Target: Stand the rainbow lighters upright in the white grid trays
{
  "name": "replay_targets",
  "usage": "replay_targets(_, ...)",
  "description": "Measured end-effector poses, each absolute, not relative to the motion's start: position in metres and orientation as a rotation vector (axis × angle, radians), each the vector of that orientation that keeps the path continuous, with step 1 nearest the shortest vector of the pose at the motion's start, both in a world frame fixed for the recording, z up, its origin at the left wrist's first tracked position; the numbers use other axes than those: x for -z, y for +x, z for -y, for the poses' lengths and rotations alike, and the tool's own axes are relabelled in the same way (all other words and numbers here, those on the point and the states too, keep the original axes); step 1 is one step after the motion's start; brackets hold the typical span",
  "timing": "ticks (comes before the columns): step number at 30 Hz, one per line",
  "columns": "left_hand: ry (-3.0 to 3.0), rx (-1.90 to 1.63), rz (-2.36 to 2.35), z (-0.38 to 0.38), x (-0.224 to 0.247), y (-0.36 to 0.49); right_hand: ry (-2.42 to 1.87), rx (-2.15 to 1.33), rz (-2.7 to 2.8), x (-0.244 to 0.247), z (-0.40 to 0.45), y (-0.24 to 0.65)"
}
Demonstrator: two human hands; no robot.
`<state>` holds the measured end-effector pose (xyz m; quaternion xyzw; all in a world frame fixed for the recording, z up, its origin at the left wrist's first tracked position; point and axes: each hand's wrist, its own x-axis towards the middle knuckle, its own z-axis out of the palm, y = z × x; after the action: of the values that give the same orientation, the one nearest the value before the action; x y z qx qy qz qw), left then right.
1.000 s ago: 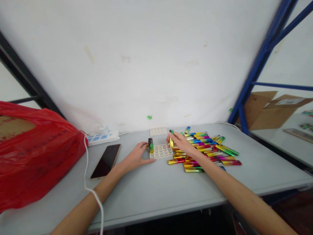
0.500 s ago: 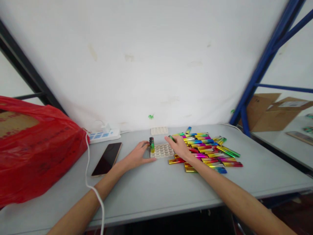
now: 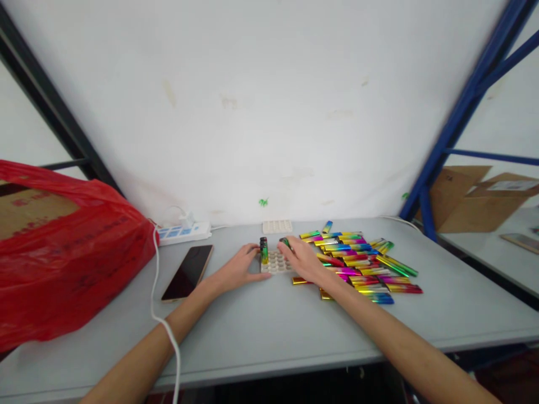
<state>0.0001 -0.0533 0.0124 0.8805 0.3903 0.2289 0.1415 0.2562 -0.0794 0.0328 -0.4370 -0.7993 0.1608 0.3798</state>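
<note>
A pale tray with rows of round holes (image 3: pixel 275 261) lies on the table before me. Along its left side several green-and-yellow cigarette lighters (image 3: pixel 264 251) with black tops stand upright in a row. My left hand (image 3: pixel 240 266) rests at the tray's left end, thumb stretched along the near edge and fingers apart beside the standing lighters. Over the tray's right part, my right hand (image 3: pixel 304 258) pinches a dark-topped green lighter (image 3: pixel 285 242), whose lower end is hidden by the fingers. Right of it spreads a pile of shiny multicoloured lighters (image 3: pixel 357 261).
A second pale tray (image 3: pixel 277 226) lies near the wall. On the left are a phone (image 3: pixel 188 273), a power strip (image 3: pixel 185 232), a white cable (image 3: pixel 154 292) across my left forearm, and a red plastic bag (image 3: pixel 84 258). A cardboard box (image 3: pixel 471 202) stands beyond the blue post.
My right hand has moved left with its lighter, from the tray's far right corner to over the holes. My left hand stays at the tray's left end. The view has shifted slightly.
</note>
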Motion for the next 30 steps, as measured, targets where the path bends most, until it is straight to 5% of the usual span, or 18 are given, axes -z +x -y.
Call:
replay_targets(10,2.529,-0.663,-1.117,0.054,-0.012,0.001,-1.158,-0.450,2.189,-0.031,0.079,0.242)
replay_targets(20,2.519,-0.722,-1.057,0.053,-0.013,0.002,-1.271,0.181,2.456,-0.032,0.082,0.218)
replay_targets(30,2.508,-0.668,-1.183,0.049,-0.010,-0.001,-1.519,0.197,2.266,-0.035,0.042,0.333)
